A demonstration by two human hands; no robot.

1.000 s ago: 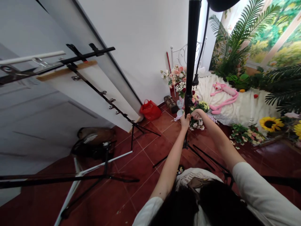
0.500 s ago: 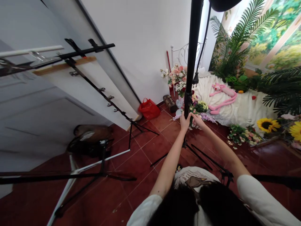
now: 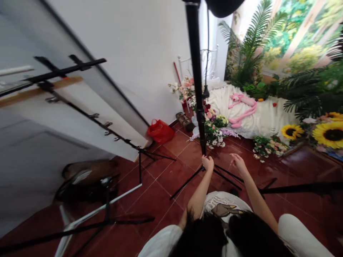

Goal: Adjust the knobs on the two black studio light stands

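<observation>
In the head view a black light stand (image 3: 197, 85) rises in front of me, a dark lamp head (image 3: 225, 6) at its top. Low on its pole, just above the spread legs, my left hand (image 3: 208, 163) is closed around it. My right hand (image 3: 238, 163) is off to the right of the pole, touching nothing, its fingers partly stretched and loosely bent. A power cable with a black plug (image 3: 205, 91) hangs down beside the pole. The stand's feet rest on red floor tiles (image 3: 166, 178).
At the left stand a clamped backdrop frame (image 3: 88, 112) and a white-and-black tripod (image 3: 107, 201). A red bag (image 3: 160, 131) sits by the wall. Flowers (image 3: 214, 123), a white-draped bed (image 3: 268, 117) with a pink plush toy (image 3: 246, 107), and sunflowers (image 3: 332, 134) lie beyond. A black bar (image 3: 302, 187) extends at right.
Both hands have moved down from higher on the pole. The right hand has come away to the right, while the left stays on the pole. The view has shifted slightly right.
</observation>
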